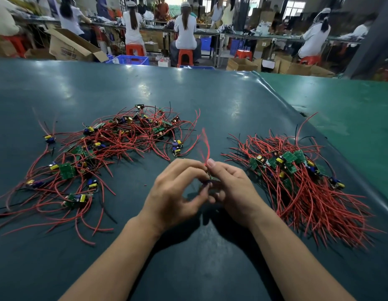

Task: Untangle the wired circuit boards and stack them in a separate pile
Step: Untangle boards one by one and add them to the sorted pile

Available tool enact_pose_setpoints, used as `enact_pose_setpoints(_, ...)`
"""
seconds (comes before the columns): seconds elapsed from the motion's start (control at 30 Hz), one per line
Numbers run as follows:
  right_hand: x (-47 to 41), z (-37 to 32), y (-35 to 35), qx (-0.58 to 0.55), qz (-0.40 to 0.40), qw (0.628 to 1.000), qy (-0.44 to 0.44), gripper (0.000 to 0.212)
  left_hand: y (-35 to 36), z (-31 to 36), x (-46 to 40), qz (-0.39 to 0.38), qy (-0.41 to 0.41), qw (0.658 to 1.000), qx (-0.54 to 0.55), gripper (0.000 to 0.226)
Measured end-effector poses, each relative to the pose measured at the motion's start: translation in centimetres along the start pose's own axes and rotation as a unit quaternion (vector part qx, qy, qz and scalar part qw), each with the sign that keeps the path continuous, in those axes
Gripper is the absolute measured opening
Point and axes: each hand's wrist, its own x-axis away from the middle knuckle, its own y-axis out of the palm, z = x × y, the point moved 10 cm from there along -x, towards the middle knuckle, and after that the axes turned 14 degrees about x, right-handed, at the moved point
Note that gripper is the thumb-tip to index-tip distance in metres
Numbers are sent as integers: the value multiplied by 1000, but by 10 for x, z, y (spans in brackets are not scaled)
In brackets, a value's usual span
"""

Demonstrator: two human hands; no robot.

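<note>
- We pinched one wired board (211, 179) between left hand (174, 192) and right hand (232, 187), red wires (206, 146) sticking up.
- Tangled heap (106, 148) left, sorted pile (297, 177) right on worktop (188, 94).

Head view, facing forward-down, close over table (210, 101)

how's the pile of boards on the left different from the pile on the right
The left pile is sprawled wide, its red wires looping every way; the right pile is compact, its wires combed mostly toward the person. Left pile boards lie scattered apart; right pile boards bunch together at one end. Both hold small green boards with red wires on the dark mat.
</note>
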Motion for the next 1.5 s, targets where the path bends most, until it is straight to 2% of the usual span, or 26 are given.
enact_pose_setpoints(0.07,0,-5,-8,15,25,999,-22,21,1,-3,0,13,-18,999,42,8)
enact_pose_setpoints(0.13,2,-9,-16,51,57,996,-36,16,-4,-17,2,62,-88,989,98,9)
enact_pose_setpoints(0.2,3,-14,-21,108,90,988,-60,14,-10,-48,13,117,-244,949,161,16)
enact_pose_setpoints(0.27,5,-18,-22,152,105,980,-80,15,-1,-70,26,101,-370,896,222,17)
enact_pose_setpoints(0.33,7,-18,-23,162,114,977,-82,15,9,-72,27,47,-384,890,244,7)
enact_pose_setpoints(0.4,7,-15,-27,148,132,978,-71,10,14,-71,27,21,-380,891,249,17)
enact_pose_setpoints(0.43,7,-14,-30,133,142,979,-64,7,12,-74,28,32,-384,890,244,18)
enact_pose_setpoints(0.5,6,-11,-34,72,161,983,-53,7,4,-80,31,84,-395,878,256,14)
enact_pose_setpoints(0.63,3,-8,-36,-54,177,982,-41,7,-6,-94,42,229,-424,790,379,10)
enact_pose_setpoints(0.7,1,-4,-31,-88,170,981,-33,8,-6,-96,42,241,-426,775,400,9)
enact_pose_setpoints(0.83,0,1,-20,-72,138,988,-17,13,-1,-93,41,217,-427,780,402,6)
enact_pose_setpoints(1.0,1,3,-21,-17,134,991,-9,20,2,-83,35,150,-417,831,337,8)
enact_pose_setpoints(1.07,1,2,-23,6,138,990,-6,21,1,-83,34,140,-415,841,318,7)
enact_pose_setpoints(1.33,1,-2,-28,72,149,986,-14,13,7,-80,32,106,-416,853,297,10)
enact_pose_setpoints(1.5,2,-7,-38,65,187,980,-37,26,5,-78,32,116,-414,845,319,8)
